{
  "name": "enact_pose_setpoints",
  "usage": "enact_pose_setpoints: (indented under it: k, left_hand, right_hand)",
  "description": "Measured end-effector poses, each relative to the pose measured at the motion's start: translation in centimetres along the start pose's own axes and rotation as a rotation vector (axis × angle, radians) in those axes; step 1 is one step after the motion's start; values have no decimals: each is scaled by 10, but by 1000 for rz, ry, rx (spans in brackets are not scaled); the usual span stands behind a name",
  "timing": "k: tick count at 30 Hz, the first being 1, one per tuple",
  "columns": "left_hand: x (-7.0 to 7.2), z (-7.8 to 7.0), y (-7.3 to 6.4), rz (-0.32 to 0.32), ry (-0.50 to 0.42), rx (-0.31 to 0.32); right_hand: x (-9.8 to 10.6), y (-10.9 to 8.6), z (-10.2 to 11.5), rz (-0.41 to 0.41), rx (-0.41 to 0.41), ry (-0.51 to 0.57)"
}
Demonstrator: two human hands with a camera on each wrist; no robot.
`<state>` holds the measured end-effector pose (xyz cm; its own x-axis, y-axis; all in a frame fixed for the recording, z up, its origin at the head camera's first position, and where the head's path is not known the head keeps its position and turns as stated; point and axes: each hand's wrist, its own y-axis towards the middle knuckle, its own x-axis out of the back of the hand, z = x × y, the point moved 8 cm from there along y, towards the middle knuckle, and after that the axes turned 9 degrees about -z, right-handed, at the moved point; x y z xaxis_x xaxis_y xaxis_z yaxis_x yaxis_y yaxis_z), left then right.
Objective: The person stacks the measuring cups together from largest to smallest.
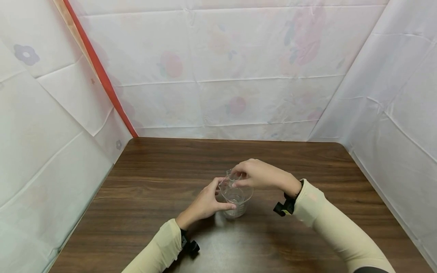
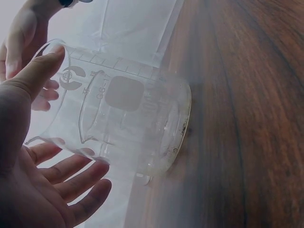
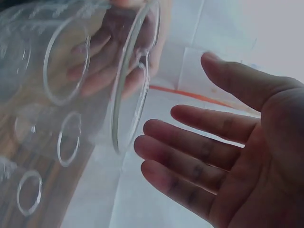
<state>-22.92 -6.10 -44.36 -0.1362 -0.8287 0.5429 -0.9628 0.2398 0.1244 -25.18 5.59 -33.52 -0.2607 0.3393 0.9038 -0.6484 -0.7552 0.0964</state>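
A large clear glass beaker (image 1: 235, 208) stands upright on the table, with white markings on its wall in the left wrist view. Nested inside it is a smaller beaker (image 2: 88, 128). My left hand (image 1: 209, 201) holds the large beaker near its rim, thumb on the near side and fingers around the far side. Just above the opening hovers my right hand (image 1: 261, 175), its fingers apart and nothing between them in the right wrist view. Smaller glass rims (image 3: 70, 139) show beside the large beaker, on its far side.
The dark wood-grain table (image 1: 164, 163) spreads around the beakers. White printed sheets (image 1: 218, 68) hang behind and at both sides, with a red strip (image 1: 102, 72) at the back left corner. Each wrist wears a small black camera (image 1: 285, 206).
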Motion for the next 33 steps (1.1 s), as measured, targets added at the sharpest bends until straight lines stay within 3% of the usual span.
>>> enact_pose_setpoints:
  k: [11, 27, 33]
  left_hand:
    - [0, -1, 0, -18, -22, -13]
    - [0, 1, 0, -17, 0, 6]
    - [0, 1, 0, -17, 7, 5]
  right_hand:
    - [22, -2, -17, -74, -53, -56]
    - [14, 4, -39, -61, -164, -30]
    - [8, 8, -45, -69, -138, -44]
